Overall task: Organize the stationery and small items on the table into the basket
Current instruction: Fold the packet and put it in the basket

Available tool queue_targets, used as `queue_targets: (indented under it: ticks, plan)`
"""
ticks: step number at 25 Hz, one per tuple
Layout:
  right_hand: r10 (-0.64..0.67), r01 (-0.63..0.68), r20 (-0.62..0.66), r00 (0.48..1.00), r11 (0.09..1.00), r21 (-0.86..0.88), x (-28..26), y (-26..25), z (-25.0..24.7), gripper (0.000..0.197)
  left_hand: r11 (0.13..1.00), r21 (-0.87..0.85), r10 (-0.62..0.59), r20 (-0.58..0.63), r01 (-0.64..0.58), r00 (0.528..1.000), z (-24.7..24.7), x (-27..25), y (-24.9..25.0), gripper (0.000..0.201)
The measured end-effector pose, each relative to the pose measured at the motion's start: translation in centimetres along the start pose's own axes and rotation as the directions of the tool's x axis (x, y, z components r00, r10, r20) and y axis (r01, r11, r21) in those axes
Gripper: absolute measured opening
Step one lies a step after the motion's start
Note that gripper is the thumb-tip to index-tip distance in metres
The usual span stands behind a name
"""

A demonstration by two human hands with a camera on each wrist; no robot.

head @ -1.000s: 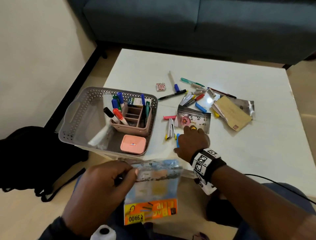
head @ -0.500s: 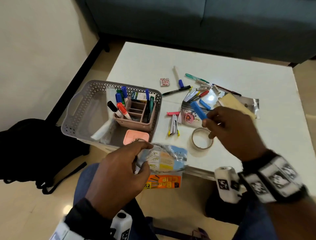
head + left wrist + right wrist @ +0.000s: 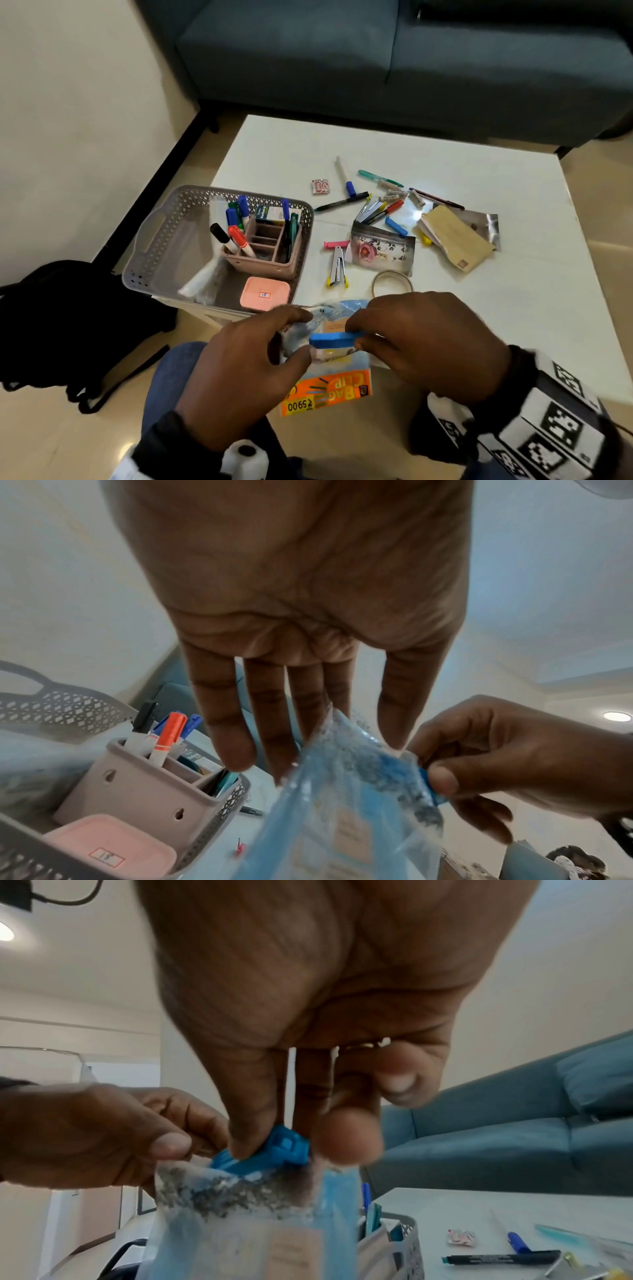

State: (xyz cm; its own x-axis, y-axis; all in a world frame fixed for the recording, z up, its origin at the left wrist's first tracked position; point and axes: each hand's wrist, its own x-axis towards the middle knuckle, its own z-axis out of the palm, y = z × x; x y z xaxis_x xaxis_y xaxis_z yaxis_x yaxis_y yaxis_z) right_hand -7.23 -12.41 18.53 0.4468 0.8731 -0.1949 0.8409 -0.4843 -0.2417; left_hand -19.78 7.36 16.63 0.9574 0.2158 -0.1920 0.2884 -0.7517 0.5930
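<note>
White tabletop [image 3: 445, 301], sofa behind. Packet [image 3: 329, 359] held off near edge, left hand [image 3: 239, 370] pinching mouth open, right hand [image 3: 421, 339] pinching blue clip [image 3: 334, 339] into it. Basket [image 3: 164, 240] at near-left corner.

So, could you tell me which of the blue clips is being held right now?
The blue clip pinched by the right hand at the bag's mouth; the other blue clip lies on the table.

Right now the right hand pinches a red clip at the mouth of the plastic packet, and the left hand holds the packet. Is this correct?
Nearly. The clip is blue, not red, as the right wrist view shows. The right hand does pinch it at the mouth of the plastic packet, and the left hand holds the packet.
</note>
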Motion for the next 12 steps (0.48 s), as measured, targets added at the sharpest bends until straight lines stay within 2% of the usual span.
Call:
queue_targets:
  ticks: [3,5,6,9,10,12]
  plan:
    - [0.006,-0.004,0.062,0.998,1.000,-0.027,1.6,0.4,-0.6,0.018,0.993,0.093,0.061,0.179,-0.079,0.982,-0.3,0.2,0.2,0.052]
    - [0.043,-0.041,0.059,0.997,0.999,-0.024,2.6,0.6,-0.5,0.018,0.990,0.095,0.078,0.266,-0.106,0.961,0.1,0.5,0.5,0.051]
    - [0.058,-0.057,0.046,0.997,0.998,-0.028,2.9,0.6,-0.2,0.022,0.991,0.078,0.087,0.275,-0.112,0.957,0.4,0.8,0.6,0.048]
    - [0.064,-0.064,-0.016,0.998,0.998,0.000,3.2,0.1,0.7,0.035,0.993,0.027,0.108,0.190,-0.115,0.976,1.1,1.2,0.5,0.028]
    - [0.044,-0.042,-0.036,0.998,0.997,0.067,3.2,0.1,0.6,0.037,0.994,0.036,0.095,0.201,-0.104,0.975,1.1,1.3,0.5,0.022]
    - [-0.019,0.048,-0.105,0.994,0.959,0.280,3.7,1.1,-0.1,0.028,0.994,0.022,0.100,0.193,-0.106,0.976,1.0,1.5,-0.3,0.030]
